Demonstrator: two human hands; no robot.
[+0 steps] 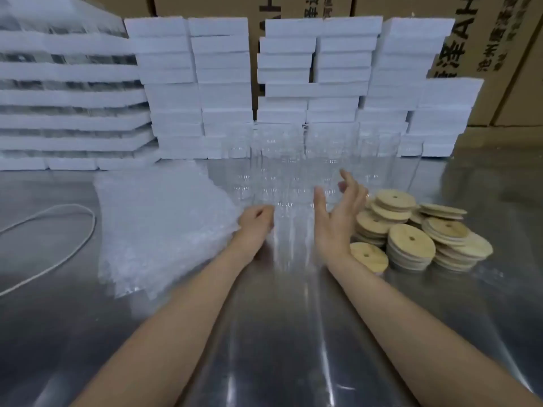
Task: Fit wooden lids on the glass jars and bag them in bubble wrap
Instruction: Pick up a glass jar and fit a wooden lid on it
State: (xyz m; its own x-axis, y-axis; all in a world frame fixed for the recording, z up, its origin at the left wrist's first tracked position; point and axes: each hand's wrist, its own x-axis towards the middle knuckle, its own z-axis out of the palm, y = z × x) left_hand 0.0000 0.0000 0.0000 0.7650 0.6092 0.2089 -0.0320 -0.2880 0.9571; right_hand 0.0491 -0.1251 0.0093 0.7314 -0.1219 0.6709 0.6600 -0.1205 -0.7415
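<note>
Several clear glass jars point(282, 171) stand close together on the shiny metal table point(264, 348), ahead of both hands. A pile of bubble wrap bags point(158, 227) lies to their left. Round wooden lids point(411, 230), each with a small centre hole, sit stacked to the right. My left hand point(256, 223) is curled at the right edge of the bubble wrap pile, beside the nearest jar; whether it grips a bag I cannot tell. My right hand point(338, 212) is open, fingers spread, palm facing left, close to the jars and just left of the lids.
White foam blocks point(311, 83) are stacked in rows behind the jars, with trays of packed glassware point(67, 95) at the far left. Brown cartons point(499, 39) stand at the back. A white cord point(58, 230) loops across the table's left side.
</note>
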